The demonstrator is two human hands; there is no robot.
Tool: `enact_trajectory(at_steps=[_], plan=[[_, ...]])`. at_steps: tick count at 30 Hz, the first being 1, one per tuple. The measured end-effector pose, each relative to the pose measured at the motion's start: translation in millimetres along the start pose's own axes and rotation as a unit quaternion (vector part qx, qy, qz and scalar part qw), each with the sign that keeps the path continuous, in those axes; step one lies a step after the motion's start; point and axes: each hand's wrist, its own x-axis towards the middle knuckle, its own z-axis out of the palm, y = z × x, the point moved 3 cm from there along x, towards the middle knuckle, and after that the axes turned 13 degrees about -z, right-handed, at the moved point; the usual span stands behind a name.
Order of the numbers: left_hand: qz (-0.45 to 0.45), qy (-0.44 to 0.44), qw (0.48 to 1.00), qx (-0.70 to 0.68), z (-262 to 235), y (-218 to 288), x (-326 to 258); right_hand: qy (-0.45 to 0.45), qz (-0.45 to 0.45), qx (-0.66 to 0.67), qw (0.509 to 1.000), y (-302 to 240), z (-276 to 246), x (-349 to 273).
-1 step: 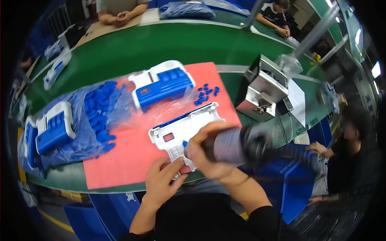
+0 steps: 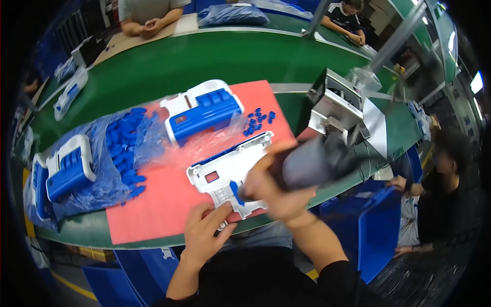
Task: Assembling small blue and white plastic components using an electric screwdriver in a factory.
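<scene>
In the head view, your right hand (image 2: 279, 192) wraps around a dark, blurred power tool (image 2: 307, 163), its tip just beside the slim blue piece (image 2: 235, 190) that lies in the white shell (image 2: 232, 166) between your hands, nearer your right. Your left hand (image 2: 205, 231) lays bent fingers on the shell's near edge; whether they pinch it, I cannot tell. The shell extends beyond your left hand, its long axis slanting away rightward, partly hidden behind your right hand.
</scene>
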Motion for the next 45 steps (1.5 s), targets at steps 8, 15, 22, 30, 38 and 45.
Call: enact_trajectory(at_steps=[8,15,22,30,38,45], plan=[[0.002,0.009,1.0,-0.007,1,9,4,0.295,-0.2,-0.187,0.916,-15,-163,113],[0.029,0.01,0.999,0.01,-5,3,0,0.241,-0.129,-0.196,0.942,-12,-141,83],[0.041,-0.014,0.999,-0.011,-2,-5,-1,0.12,-0.181,0.015,0.976,-61,-33,-2],[0.032,-0.014,0.999,-0.012,-4,-6,-1,0.088,-0.149,-0.016,0.985,-38,0,-27],[0.027,-0.014,0.999,-0.023,-2,-6,-1,0.074,-0.133,-0.012,0.988,-29,1,-31],[0.034,-0.017,0.999,-0.014,-3,-7,-1,-0.041,-0.057,0.007,0.998,-38,-2,-42]])
